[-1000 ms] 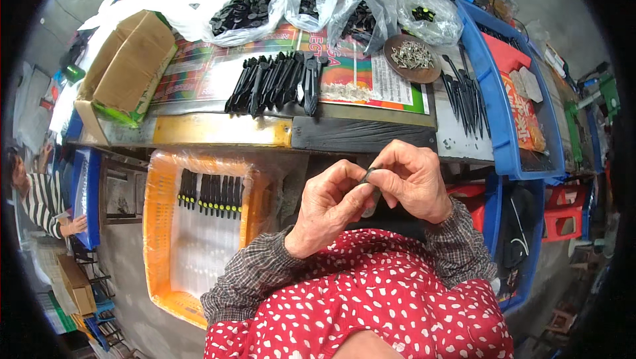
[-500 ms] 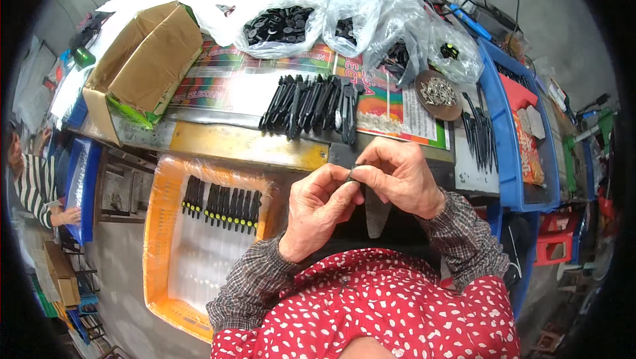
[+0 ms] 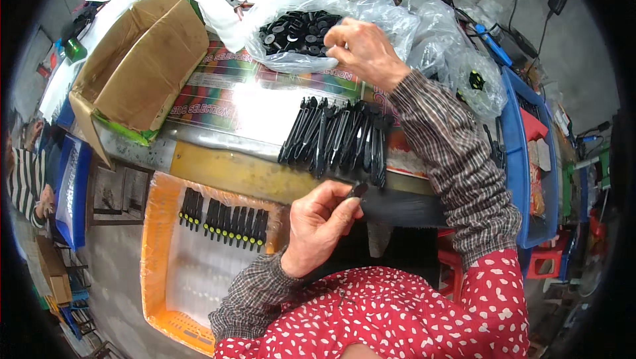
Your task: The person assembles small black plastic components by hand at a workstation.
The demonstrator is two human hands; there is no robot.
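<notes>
Near the bench's front edge, my left hand [image 3: 318, 226] pinches a small black round part [image 3: 358, 191] between thumb and fingertips. My right hand [image 3: 368, 51] has reached across to a clear plastic bag [image 3: 291, 62] of loose black discs [image 3: 298, 28]. Its fingers are bent together at the bag's right side; whatever is between the tips cannot be made out. A row of long, slim black plastic pieces [image 3: 338, 135] lies on the bench between my hands. To the left, an orange crate [image 3: 151, 259] holds black pieces with yellow-green round ends [image 3: 228, 220].
An open cardboard box [image 3: 136, 67] stands at the bench's left. Further plastic bags [image 3: 430, 34] and a blue tray [image 3: 523, 160] are on the right. Red-handled pliers [image 3: 237, 5] lie at the back. A person in a striped top [image 3: 28, 177] sits far left.
My right hand has left the left hand and moved up and forward to the bag of discs. The left hand stays low with a small black part in its pinch.
</notes>
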